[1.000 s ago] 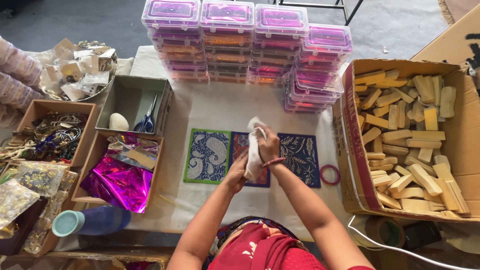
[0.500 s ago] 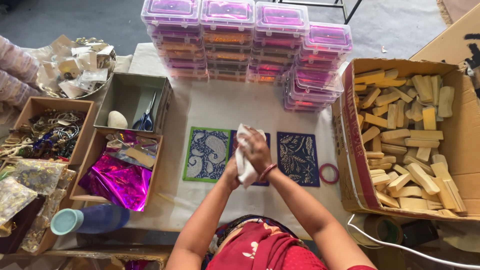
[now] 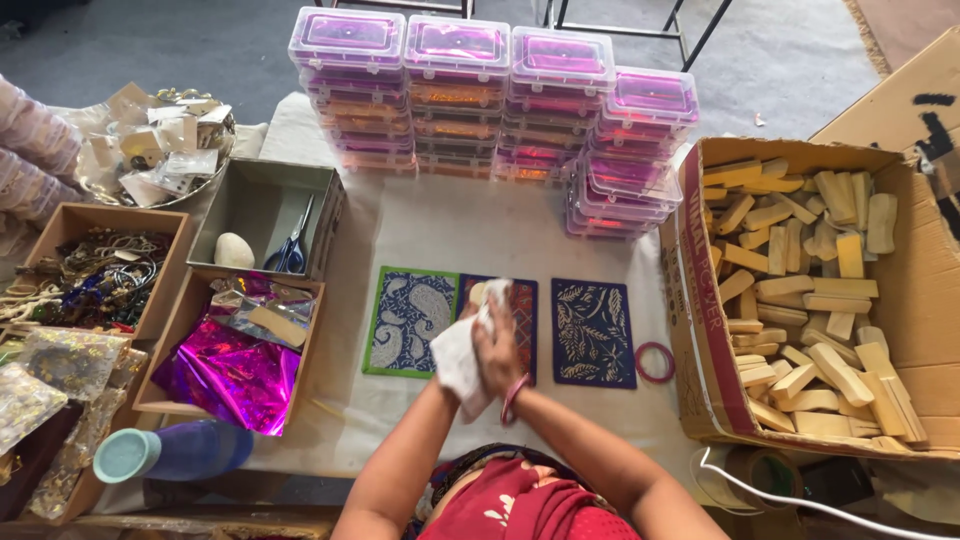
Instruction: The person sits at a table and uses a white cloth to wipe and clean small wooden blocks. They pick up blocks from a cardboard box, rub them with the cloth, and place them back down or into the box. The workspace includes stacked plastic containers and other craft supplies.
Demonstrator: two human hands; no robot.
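A white cloth (image 3: 462, 358) is clasped between both hands, right hand (image 3: 497, 350) over left hand (image 3: 452, 372), above the middle of three patterned cards (image 3: 522, 312) on a pale-covered desk (image 3: 470, 225). Pink boxes (image 3: 500, 90) stack behind; grey floor (image 3: 150, 50) beyond.

left arm: comes up from bottom edge, forearm bare, bent toward the centre | left hand (image 3: 462, 352): mostly hidden, fingers closed | right arm: comes from lower right, crosses inward | right hand (image 3: 497, 347): back facing up, fingers curled, pressed against the left hand | both hands touching, in front of the chest
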